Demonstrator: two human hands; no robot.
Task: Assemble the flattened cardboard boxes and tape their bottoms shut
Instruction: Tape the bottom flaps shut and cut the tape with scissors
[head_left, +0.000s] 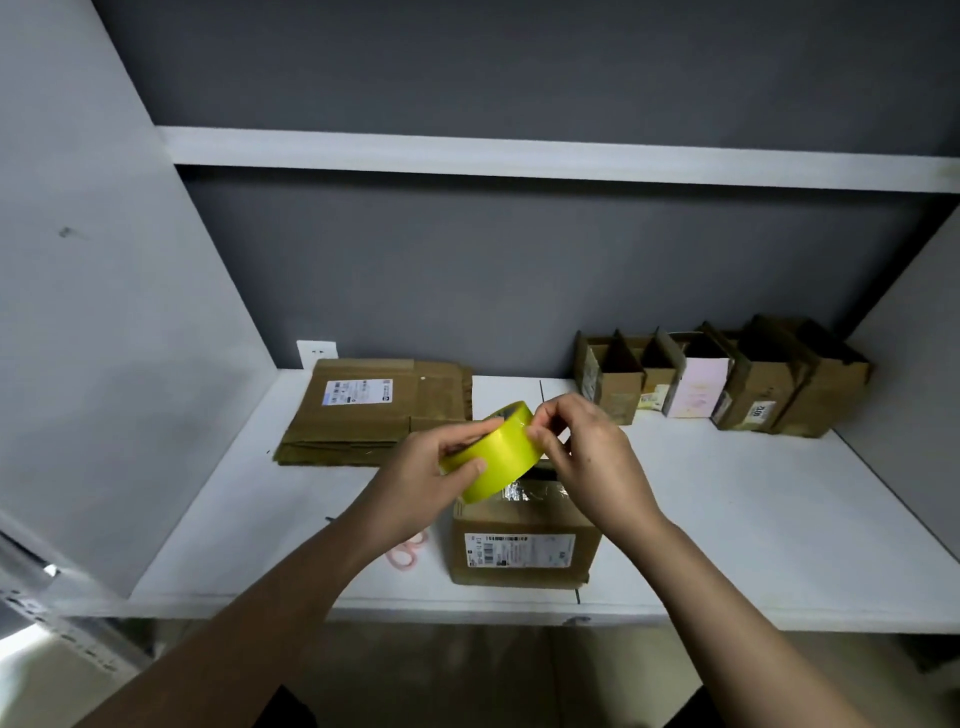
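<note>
Both forearms reach in from the near edge of the surface (753, 519). Left hand (436, 467) grips the tape roll (493, 452), thumb on the outer band and fingers curled round the far rim, holding it tilted above the box (524, 545). Right hand (582, 447) pinches at the roll's top edge with thumb and forefinger, apparently picking for the loose end; whether any tape is lifted yet is too small to tell.

That box stands near the front edge, around the middle, with shiny old tape on its upper face. Flat boxes (374, 410) lie stacked toward the back left corner; assembled boxes (727, 379) line the back right. Pink scissors (408, 551) lie just left of the box, partly under the left forearm.

To do this well, I judge the roll should be held steady while a nail works under the end, then the strip drawn straight along the seam where the flaps meet, pressed flat, and cut with the scissors.
</note>
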